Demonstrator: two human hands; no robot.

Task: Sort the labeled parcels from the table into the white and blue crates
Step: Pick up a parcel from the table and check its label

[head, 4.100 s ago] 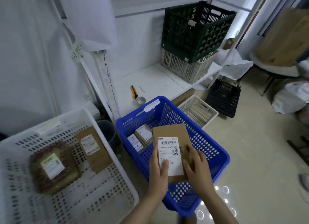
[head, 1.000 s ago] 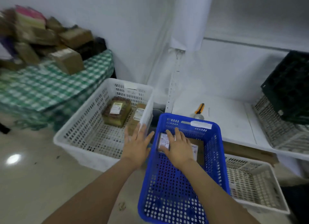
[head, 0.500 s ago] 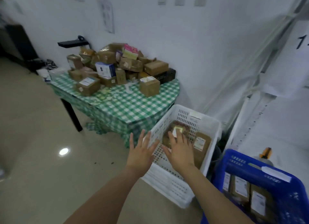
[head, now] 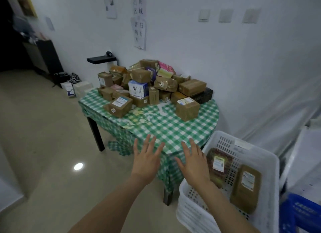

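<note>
Both hands empty, palms down. Left hand (head: 147, 160) has its fingers (head: 146, 145) spread wide and straight, holding nothing. Right hand (head: 194, 161) is the same: fingers (head: 193, 146) wide, nothing held. Both hover in front of the near edge of the counter with the green-and-white checked cloth (head: 173, 128), not touching it as far as can be seen.

The heap of brown cardboard parcels (head: 161, 84) sits at the counter's far side against the white wall. Two stand apart in front:
- the brown box with a white printed label on top (head: 119, 105), front left, with a small QR sticker on its side
- the taped brown box with a white-and-yellow label (head: 187, 108), front right

Also in the heap are a white-and-blue carton (head: 138, 88), a pink packet (head: 165, 67) and a black wrapped parcel (head: 204, 94). Label text is too small to read.

The white perforated plastic crate (head: 271, 161) is on the floor just right of the counter. It holds a reddish bubble-wrapped parcel with a white-and-yellow label (head: 218, 165) and a flat brown parcel with a white label (head: 246, 187) (barcode-type print, not legible). A corner of the blue plastic crate (head: 298, 213) shows at bottom right.

The paper sheets on the wall (head: 139, 24) carry vertical Chinese characters, too blurred to read reliably.
</note>
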